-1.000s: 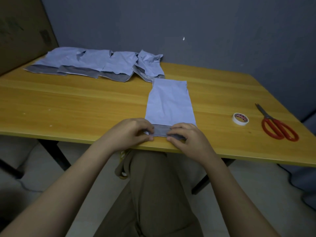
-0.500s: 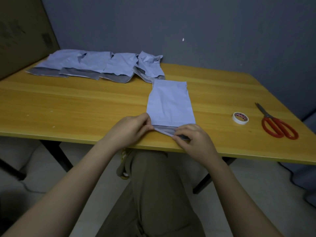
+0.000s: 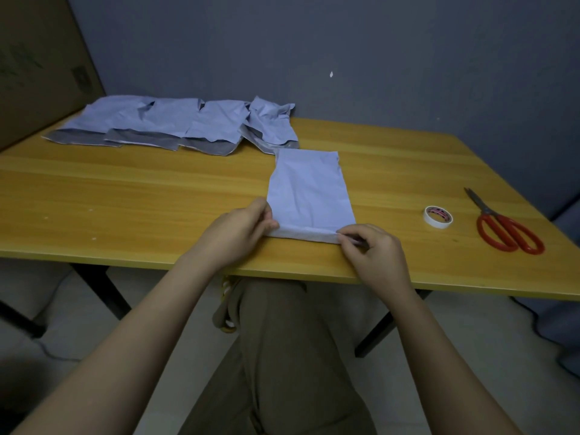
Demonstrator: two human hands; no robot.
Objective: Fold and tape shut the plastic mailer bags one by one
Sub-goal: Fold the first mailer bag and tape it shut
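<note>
Pinching mailer bag (image 3: 309,189) folded near edge: L hand (image 3: 238,229) & R hand (image 3: 373,249) fingers gripping corners.

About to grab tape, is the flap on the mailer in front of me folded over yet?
Folded: the mailer shows a creased near edge, pinched by the left hand and right hand.

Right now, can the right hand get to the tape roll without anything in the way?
Probably yes. The tape roll lies on the table to the right of the right hand, with only bare tabletop between them. But that hand pinches the folded edge of the mailer bag, so it must let go first.
</note>
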